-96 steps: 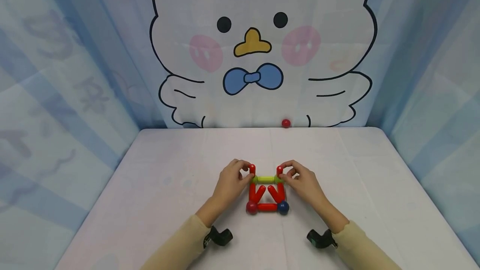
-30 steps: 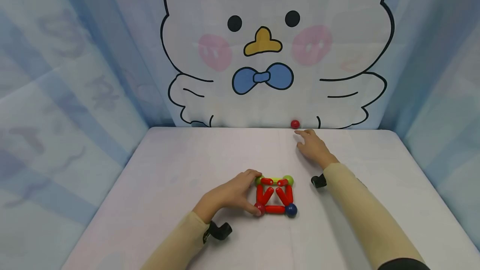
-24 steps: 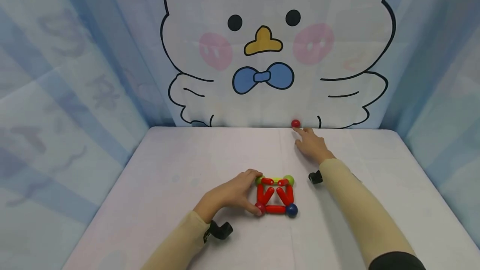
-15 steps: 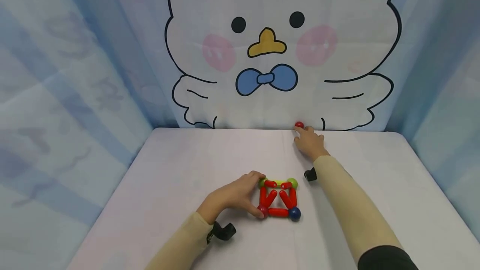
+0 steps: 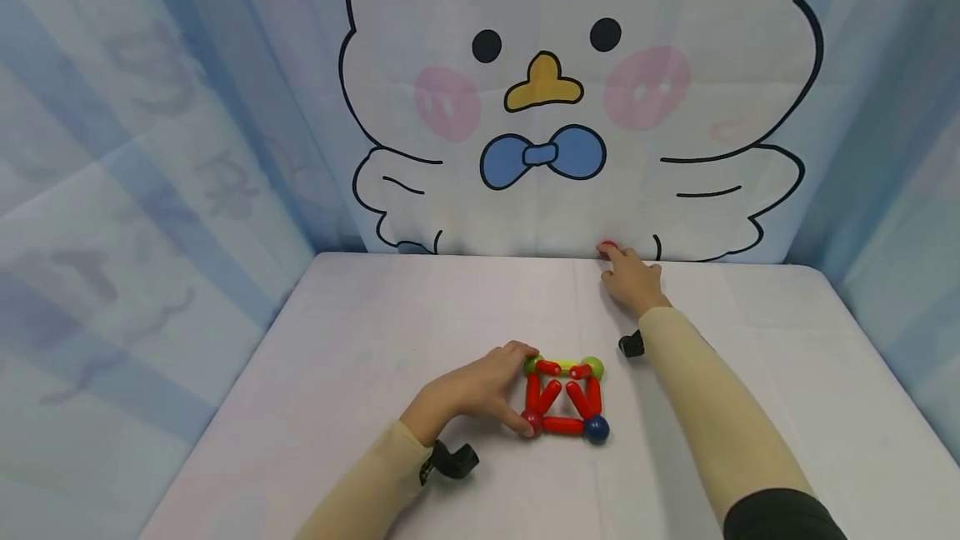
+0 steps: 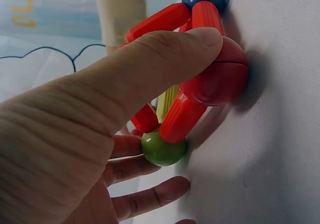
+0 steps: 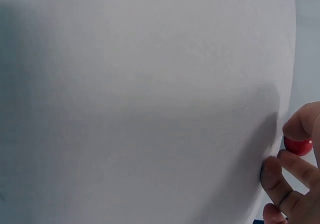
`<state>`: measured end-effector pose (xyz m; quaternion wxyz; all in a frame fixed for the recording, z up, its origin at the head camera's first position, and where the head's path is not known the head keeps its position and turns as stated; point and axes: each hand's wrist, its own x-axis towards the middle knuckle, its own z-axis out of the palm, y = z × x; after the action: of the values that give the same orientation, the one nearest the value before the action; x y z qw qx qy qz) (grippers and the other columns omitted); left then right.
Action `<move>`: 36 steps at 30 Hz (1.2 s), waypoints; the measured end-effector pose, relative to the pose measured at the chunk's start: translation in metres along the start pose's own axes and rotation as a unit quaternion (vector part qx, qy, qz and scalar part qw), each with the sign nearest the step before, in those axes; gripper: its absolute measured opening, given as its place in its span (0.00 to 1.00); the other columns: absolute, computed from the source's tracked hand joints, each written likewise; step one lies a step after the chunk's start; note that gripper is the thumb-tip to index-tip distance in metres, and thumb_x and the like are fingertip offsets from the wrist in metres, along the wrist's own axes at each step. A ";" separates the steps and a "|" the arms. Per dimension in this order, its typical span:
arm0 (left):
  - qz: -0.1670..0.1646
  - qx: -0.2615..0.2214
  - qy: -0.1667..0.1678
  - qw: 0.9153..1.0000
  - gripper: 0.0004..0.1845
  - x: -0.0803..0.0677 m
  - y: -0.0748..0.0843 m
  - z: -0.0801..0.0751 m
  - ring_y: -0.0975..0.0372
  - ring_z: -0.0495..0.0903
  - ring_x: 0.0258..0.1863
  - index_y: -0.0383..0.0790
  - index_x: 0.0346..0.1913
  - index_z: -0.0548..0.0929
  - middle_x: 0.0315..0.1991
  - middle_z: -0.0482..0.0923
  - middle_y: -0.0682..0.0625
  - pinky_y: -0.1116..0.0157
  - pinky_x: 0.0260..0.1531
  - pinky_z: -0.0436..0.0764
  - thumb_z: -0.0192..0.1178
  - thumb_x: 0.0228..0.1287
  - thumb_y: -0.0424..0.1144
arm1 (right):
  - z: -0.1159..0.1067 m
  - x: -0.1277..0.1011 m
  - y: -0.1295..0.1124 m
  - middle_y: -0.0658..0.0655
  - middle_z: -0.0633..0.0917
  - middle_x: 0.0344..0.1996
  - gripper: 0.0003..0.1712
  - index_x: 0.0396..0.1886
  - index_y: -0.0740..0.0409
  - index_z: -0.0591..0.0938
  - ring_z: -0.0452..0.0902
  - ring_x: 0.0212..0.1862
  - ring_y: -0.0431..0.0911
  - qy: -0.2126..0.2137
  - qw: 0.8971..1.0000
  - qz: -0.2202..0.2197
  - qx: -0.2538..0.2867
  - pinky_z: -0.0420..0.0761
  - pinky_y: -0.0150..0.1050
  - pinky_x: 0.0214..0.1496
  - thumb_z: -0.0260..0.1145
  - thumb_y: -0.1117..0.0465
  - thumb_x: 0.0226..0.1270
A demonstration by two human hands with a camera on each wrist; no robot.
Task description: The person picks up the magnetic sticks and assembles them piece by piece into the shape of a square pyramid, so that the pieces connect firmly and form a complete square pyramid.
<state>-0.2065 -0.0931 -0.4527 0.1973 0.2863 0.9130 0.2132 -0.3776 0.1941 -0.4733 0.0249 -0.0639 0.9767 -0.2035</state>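
A toy frame of magnetic rods and balls [image 5: 563, 426] lies on the table, with red rods, a yellow-green rod, two green balls, a red ball and a blue ball. My left hand [image 5: 480, 386] holds its left side, the thumb on the red corner ball [image 6: 220, 79] and fingers at the green ball [image 6: 163, 148]. At the table's far edge, my right hand [image 5: 632, 280] reaches a loose red ball [image 5: 609, 243], mostly covered by the fingers in the head view. The right wrist view shows that ball [image 7: 298, 146] pinched between the fingertips.
The white table [image 5: 420, 307] ends at a curtain [image 5: 547, 215] printed with a cartoon bird. Curtains [image 5: 187, 190] also hang at both sides. Each wrist carries a black camera [image 5: 454, 462].
My right hand has left the frame and reached the far red ball, now closing on it. Two rods that stood up now lean inward. My left hand has spread down to the red corner ball.
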 end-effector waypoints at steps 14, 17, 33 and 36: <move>-0.008 0.004 -0.008 1.000 0.55 0.001 0.000 -0.003 0.61 0.68 0.70 0.45 0.76 0.62 0.73 0.66 0.52 0.58 0.69 0.74 0.80 0.49 0.57 | -0.013 -0.025 0.007 0.73 0.70 0.71 0.38 0.79 0.48 0.63 0.74 0.64 0.75 0.032 0.999 -0.030 -0.024 0.60 0.72 0.64 0.51 0.71 0.70; -0.007 -0.001 -0.011 1.000 0.55 0.001 0.001 -0.003 0.61 0.68 0.70 0.45 0.76 0.61 0.74 0.65 0.52 0.58 0.70 0.73 0.80 0.49 0.56 | -0.015 -0.032 0.007 0.72 0.71 0.71 0.38 0.79 0.46 0.63 0.74 0.64 0.72 0.050 0.997 -0.048 -0.033 0.61 0.72 0.65 0.53 0.71 0.71; -0.016 -0.004 -0.010 1.000 0.56 0.002 0.003 -0.002 0.60 0.67 0.71 0.45 0.77 0.60 0.75 0.64 0.51 0.57 0.71 0.72 0.81 0.49 0.57 | -0.032 -0.103 -0.038 0.62 0.80 0.63 0.34 0.73 0.43 0.72 0.81 0.60 0.58 0.119 0.973 -0.189 -0.056 0.70 0.68 0.63 0.59 0.73 0.72; -0.020 -0.006 -0.012 1.000 0.56 0.002 0.003 -0.002 0.60 0.67 0.71 0.46 0.77 0.61 0.75 0.65 0.51 0.56 0.70 0.73 0.81 0.49 0.57 | -0.034 -0.119 -0.043 0.60 0.82 0.60 0.32 0.71 0.42 0.74 0.82 0.58 0.57 0.121 0.969 -0.210 -0.054 0.70 0.67 0.63 0.60 0.72 0.71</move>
<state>-0.2077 -0.0901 -0.4496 0.2137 0.2694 0.9149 0.2114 -0.2569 0.1843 -0.4226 -0.1403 -0.2441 0.9466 -0.1574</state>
